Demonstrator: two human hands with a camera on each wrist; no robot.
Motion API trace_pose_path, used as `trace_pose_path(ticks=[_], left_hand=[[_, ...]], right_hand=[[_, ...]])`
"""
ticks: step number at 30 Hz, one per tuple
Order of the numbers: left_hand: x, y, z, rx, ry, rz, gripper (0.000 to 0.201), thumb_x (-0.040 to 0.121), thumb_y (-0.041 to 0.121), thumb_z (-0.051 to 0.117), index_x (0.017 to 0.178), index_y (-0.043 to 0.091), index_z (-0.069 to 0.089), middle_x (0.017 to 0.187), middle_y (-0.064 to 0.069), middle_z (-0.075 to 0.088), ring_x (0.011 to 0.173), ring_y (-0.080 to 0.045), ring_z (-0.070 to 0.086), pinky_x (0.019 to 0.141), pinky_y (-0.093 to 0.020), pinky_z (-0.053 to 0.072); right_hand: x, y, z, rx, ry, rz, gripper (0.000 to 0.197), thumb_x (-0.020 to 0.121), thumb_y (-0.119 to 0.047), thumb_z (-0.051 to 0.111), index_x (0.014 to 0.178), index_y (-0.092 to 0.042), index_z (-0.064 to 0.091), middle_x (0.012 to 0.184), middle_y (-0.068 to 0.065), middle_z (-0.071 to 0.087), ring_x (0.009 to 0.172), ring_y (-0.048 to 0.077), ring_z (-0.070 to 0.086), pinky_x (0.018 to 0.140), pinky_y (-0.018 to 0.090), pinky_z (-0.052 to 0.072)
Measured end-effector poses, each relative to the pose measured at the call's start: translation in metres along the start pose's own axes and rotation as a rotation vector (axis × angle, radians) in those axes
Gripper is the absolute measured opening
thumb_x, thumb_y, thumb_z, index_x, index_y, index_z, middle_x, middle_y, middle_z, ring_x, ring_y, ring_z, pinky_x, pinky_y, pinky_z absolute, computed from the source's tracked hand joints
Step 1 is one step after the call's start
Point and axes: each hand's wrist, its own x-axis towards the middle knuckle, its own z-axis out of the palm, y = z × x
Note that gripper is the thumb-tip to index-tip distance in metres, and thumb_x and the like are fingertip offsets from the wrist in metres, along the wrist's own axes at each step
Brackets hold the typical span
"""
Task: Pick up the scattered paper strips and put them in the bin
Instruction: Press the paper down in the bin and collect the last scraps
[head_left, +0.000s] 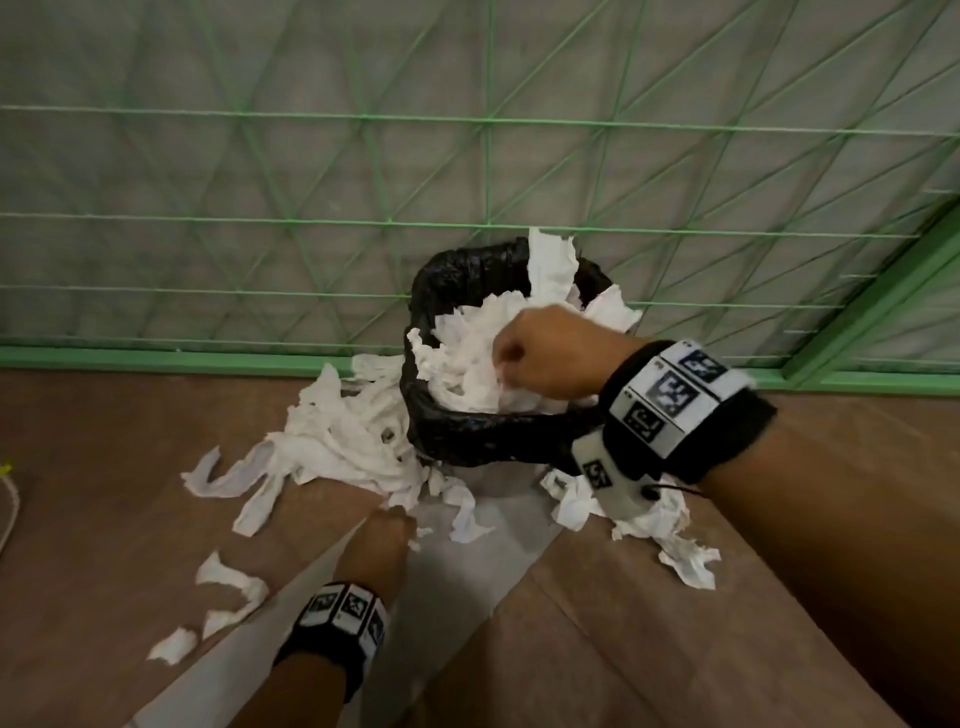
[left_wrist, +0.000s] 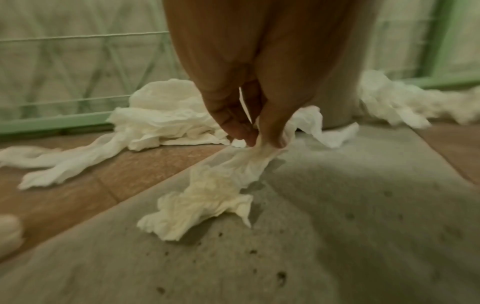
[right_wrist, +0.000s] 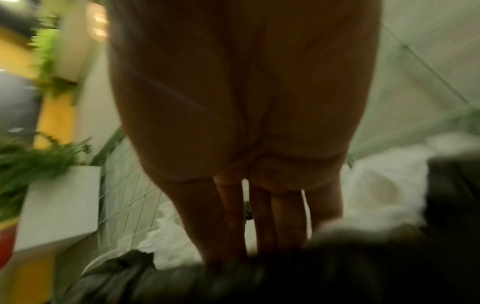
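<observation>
A bin lined with a black bag stands against the fence, heaped with white paper strips. My right hand is over its mouth. In the right wrist view its straight fingers reach down into the paper behind the bag's rim; the fingertips are hidden. My left hand is low at the floor in front of the bin. There my left hand pinches one end of a crumpled strip between thumb and fingers, its other end lying on the floor.
More strips lie piled left of the bin, right of it and in small pieces at the near left. A green wire fence closes the back. The floor is brown tile with a grey concrete strip. A white planter stands nearby.
</observation>
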Motion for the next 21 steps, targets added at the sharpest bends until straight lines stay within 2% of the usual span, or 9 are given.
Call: trace_pose_path(ticks=[3, 6, 8, 9, 12, 14, 16, 18, 21], left_hand=[[-0.014, -0.004, -0.039, -0.191, 0.138, -0.164, 0.005, 0.084, 0.023, 0.066, 0.087, 0.021, 0.069, 0.086, -0.004, 0.071, 0.081, -0.023, 0.067, 0.071, -0.029, 0.049], [-0.016, -0.018, -0.059, -0.333, 0.266, -0.247, 0.011, 0.086, 0.038, 0.058, 0.085, 0.036, 0.069, 0.084, 0.004, 0.073, 0.082, -0.02, 0.067, 0.078, -0.03, 0.052], [-0.011, -0.028, -0.07, -0.519, 0.22, -0.339, 0.02, 0.088, 0.027, 0.06, 0.103, 0.033, 0.072, 0.103, 0.001, 0.073, 0.099, -0.021, 0.066, 0.093, -0.037, 0.052], [-0.008, -0.032, -0.076, -0.557, 0.207, -0.367, 0.021, 0.088, 0.019, 0.061, 0.103, 0.029, 0.073, 0.106, -0.001, 0.073, 0.101, -0.022, 0.066, 0.095, -0.038, 0.052], [0.003, -0.038, -0.118, -0.552, 0.2, -0.336, 0.018, 0.088, 0.006, 0.058, 0.089, 0.014, 0.074, 0.096, -0.012, 0.074, 0.097, -0.027, 0.067, 0.085, -0.032, 0.05], [0.01, -0.037, -0.165, -0.52, 0.201, -0.31, 0.018, 0.09, 0.004, 0.053, 0.083, 0.011, 0.068, 0.094, -0.019, 0.07, 0.093, -0.034, 0.066, 0.078, -0.034, 0.045], [0.019, -0.036, -0.215, -0.521, 0.252, -0.302, 0.022, 0.092, 0.006, 0.049, 0.076, 0.015, 0.06, 0.096, -0.021, 0.068, 0.091, -0.037, 0.063, 0.079, -0.038, 0.046], [0.022, -0.024, -0.266, -0.559, 0.342, -0.258, 0.016, 0.092, 0.009, 0.05, 0.086, 0.016, 0.063, 0.098, -0.015, 0.066, 0.091, -0.031, 0.061, 0.08, -0.037, 0.047], [0.023, 0.021, -0.326, -0.55, 0.46, -0.102, 0.022, 0.091, 0.004, 0.049, 0.1, 0.01, 0.068, 0.102, -0.017, 0.066, 0.09, -0.031, 0.06, 0.079, -0.038, 0.045]], right_hand=[[0.007, -0.002, 0.018, 0.118, -0.15, 0.027, 0.021, 0.096, -0.016, 0.043, 0.097, -0.004, 0.061, 0.101, 0.011, 0.059, 0.092, 0.021, 0.051, 0.082, 0.032, 0.042], [0.003, -0.009, 0.009, 0.306, -0.096, 0.031, 0.012, 0.096, -0.016, 0.041, 0.1, -0.011, 0.051, 0.119, 0.017, 0.061, 0.093, 0.023, 0.052, 0.086, 0.037, 0.044], [-0.007, -0.013, -0.007, 0.448, -0.045, -0.028, 0.007, 0.095, -0.019, 0.043, 0.096, -0.014, 0.048, 0.126, 0.014, 0.06, 0.105, 0.028, 0.059, 0.088, 0.039, 0.047], [-0.015, -0.014, -0.018, 0.483, -0.02, -0.054, 0.006, 0.095, -0.019, 0.044, 0.097, -0.014, 0.049, 0.129, 0.009, 0.06, 0.111, 0.026, 0.058, 0.086, 0.037, 0.048], [-0.04, -0.011, -0.052, 0.569, -0.008, -0.117, 0.01, 0.092, -0.009, 0.05, 0.099, -0.015, 0.054, 0.135, -0.013, 0.056, 0.117, 0.008, 0.056, 0.085, 0.036, 0.054], [-0.055, 0.002, -0.071, 0.689, 0.009, -0.153, 0.014, 0.092, -0.003, 0.053, 0.096, -0.015, 0.058, 0.13, -0.012, 0.062, 0.116, 0.009, 0.06, 0.087, 0.039, 0.056], [-0.065, 0.022, -0.082, 0.889, 0.128, -0.156, 0.015, 0.091, 0.001, 0.052, 0.091, -0.012, 0.058, 0.122, 0.001, 0.068, 0.111, 0.02, 0.066, 0.086, 0.04, 0.056], [-0.067, 0.055, -0.082, 1.081, 0.337, -0.095, 0.021, 0.089, 0.004, 0.049, 0.082, -0.015, 0.056, 0.112, 0.012, 0.07, 0.101, 0.026, 0.07, 0.08, 0.039, 0.055], [-0.053, 0.129, -0.043, 1.157, 0.594, 0.252, 0.026, 0.088, 0.0, 0.049, 0.072, -0.02, 0.053, 0.09, 0.012, 0.068, 0.073, 0.02, 0.072, 0.067, 0.032, 0.051]])
